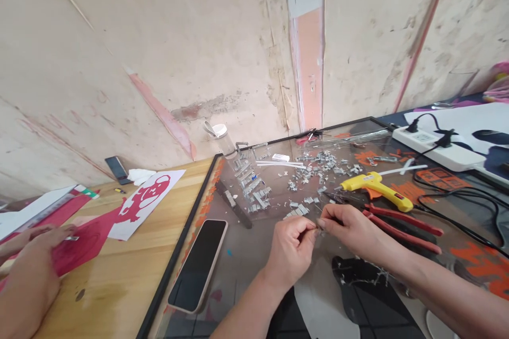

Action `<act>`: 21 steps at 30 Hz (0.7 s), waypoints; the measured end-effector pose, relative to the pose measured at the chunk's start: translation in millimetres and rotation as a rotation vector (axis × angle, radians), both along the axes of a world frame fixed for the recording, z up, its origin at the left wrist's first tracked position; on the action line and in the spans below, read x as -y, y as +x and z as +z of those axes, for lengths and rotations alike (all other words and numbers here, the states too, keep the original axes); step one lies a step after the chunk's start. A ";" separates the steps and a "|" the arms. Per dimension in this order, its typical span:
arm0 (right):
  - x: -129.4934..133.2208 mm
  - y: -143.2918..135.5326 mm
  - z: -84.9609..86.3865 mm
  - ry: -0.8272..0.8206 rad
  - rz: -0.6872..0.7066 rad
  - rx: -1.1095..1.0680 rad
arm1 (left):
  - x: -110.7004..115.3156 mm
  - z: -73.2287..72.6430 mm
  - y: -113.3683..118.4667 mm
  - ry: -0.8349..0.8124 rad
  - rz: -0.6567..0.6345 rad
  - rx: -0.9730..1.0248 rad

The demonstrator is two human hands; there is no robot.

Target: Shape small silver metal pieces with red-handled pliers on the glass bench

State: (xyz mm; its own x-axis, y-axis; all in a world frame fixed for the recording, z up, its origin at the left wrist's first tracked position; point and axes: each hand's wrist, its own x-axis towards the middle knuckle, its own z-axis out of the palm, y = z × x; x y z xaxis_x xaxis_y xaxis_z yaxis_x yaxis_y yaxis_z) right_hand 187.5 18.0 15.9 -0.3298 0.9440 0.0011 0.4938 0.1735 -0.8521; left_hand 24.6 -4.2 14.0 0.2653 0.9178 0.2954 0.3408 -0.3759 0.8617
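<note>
My left hand [292, 249] and my right hand [353, 230] meet above the glass tabletop, fingertips pinched close together. Whatever sits between them is tiny and mostly covered by the fingers. Right behind my right hand lie red-handled pliers [405, 228], partly under the wrist. A yellow hot glue gun [376, 188] rests just beyond, its nozzle pointing left. Small metal pieces [326, 164] are scattered in front of both hands. To the left of them stands a row of small clear and metal assemblies [250, 183].
Left of my arm lies a smartphone [199, 265]. A dark flat strip [233, 204] and a clear bottle [225, 140] are farther back. At right, a white power strip [437, 148] trails black cables [469, 196]. On the wooden table, another person's hands [35, 254] hold red paper [89, 241].
</note>
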 end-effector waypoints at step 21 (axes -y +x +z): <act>-5.4 19.8 13.7 0.827 0.356 0.144 | -8.4 -4.7 -11.6 -0.756 -0.242 0.618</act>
